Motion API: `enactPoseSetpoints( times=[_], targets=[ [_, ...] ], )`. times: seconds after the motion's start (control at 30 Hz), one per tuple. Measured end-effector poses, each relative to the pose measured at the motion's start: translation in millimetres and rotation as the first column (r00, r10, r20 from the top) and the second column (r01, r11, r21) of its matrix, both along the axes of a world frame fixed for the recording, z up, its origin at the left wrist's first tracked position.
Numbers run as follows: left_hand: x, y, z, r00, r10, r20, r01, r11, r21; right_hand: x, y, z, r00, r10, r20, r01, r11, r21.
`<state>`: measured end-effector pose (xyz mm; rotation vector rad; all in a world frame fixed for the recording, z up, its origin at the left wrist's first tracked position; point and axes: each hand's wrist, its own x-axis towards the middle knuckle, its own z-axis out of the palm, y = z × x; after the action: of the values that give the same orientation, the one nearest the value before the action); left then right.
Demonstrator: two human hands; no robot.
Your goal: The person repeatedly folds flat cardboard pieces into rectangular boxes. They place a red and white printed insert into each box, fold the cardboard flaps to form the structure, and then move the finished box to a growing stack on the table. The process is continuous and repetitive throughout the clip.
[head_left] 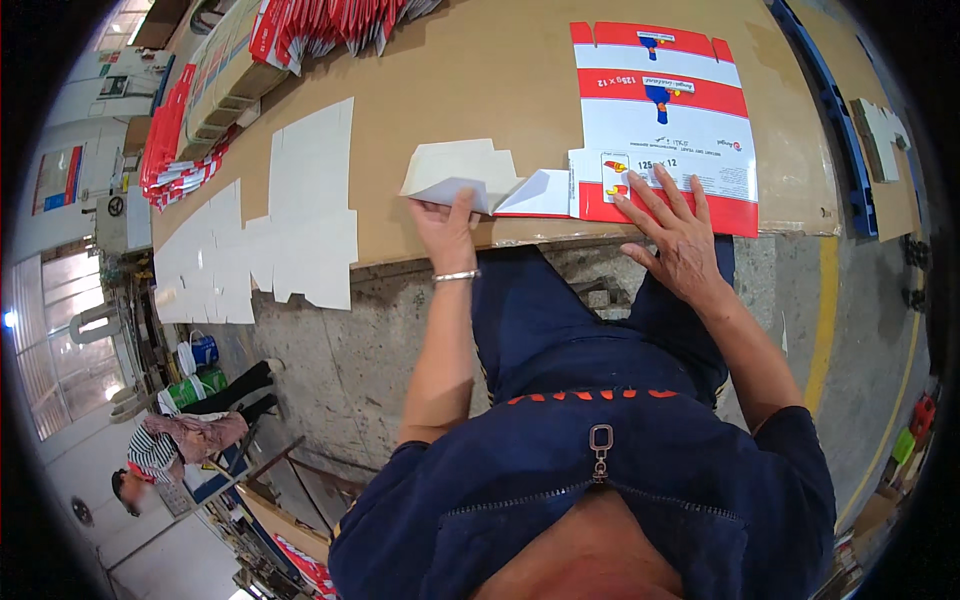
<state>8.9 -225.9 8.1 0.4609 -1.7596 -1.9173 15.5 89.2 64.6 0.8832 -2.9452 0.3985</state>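
Note:
A red, white and blue printed carton blank [700, 115] lies flat at the near edge of a cardboard-topped table. My right hand [685, 245] rests on its lower part with the fingers spread. To the left, a plain white end with folded-up flaps [455, 165] seems to join the same blank; a red strip shows under it. My left hand [447, 230] grips this end at its near edge, thumb on top and the other fingers partly hidden beneath. A bracelet circles my left wrist.
Plain white cut cardboard pieces [312, 185] lie on the table at the left, overhanging its edge. Red-and-white folded cartons [335, 25] are bunched at the far left, beside a long cardboard box [225, 95]. A blue edge [835, 110] runs along the right. Another person [185, 440] is at the lower left.

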Motion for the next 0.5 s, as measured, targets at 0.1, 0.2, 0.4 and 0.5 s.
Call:
enactPoseSetpoints(
  times=[0.1, 0.2, 0.4, 0.5],
  targets=[
    [-17.1, 26.9, 7.8, 0.992, 0.078, 0.101, -0.051, 0.968, -0.246, -1.5, 3.2, 6.9, 1.000, 0.023, 0.018, -0.023, 1.000, 0.021],
    [-16.4, 25.3, 10.3, 0.989, -0.125, -0.076, 0.015, 0.602, -0.798, -8.9, 10.9, 5.4, 0.995, 0.097, -0.029, -0.091, 0.984, 0.151],
    [-13.2, 37.2, 41.4, 0.777, -0.573, 0.261, 0.325, 0.011, -0.946, -16.9, 17.3, 15.4, 0.987, 0.145, -0.061, -0.139, 0.986, 0.093],
    [-6.2, 50.8, 50.1, 0.743, -0.528, 0.413, 0.409, -0.130, -0.903, -19.7, 17.3, 11.0, 0.979, 0.181, -0.092, -0.165, 0.973, 0.160]
  ],
)
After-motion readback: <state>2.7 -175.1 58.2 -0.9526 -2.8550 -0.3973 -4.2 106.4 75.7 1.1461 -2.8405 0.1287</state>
